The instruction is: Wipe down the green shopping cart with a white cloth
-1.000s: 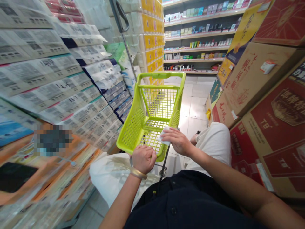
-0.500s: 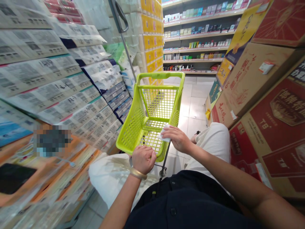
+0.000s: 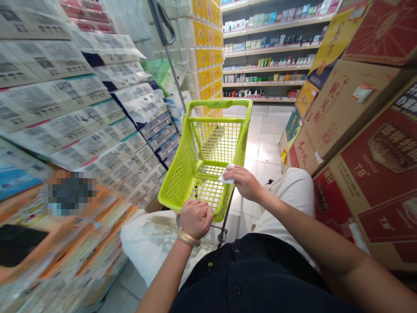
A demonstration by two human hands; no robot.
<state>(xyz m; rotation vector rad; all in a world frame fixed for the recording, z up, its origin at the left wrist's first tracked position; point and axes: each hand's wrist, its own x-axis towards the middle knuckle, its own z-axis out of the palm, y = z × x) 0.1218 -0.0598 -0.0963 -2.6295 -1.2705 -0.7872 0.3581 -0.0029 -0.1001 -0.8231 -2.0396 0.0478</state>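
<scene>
The person sits or crouches low in a shop aisle behind a lime-green plastic basket on a wheeled frame. The left grip is shut in a full fist around the basket's near rim, with a gold bangle on the wrist just behind it. The right grip lies palm down and mostly flat, its fingers pressing a white cloth against the basket's right-hand rim. The cloth shows only beyond the fingertips, bunched or folded, and the rest is hidden under the palm. The basket stands directly ahead of both grips. By its look the cloth is light, soft and limp, and likely to slip or crumple unless pinned under flat fingers as here. Whether it is damp cannot be told. The basket appears to be light, stiff moulded plastic and apt to roll on its castor. The solid rim is judged the sound place to hold, since the mesh walls look thinner. Stacked paper-goods packs rise left of the left grip, cartons right of the right grip, and stocked shelves stand well beyond both.
</scene>
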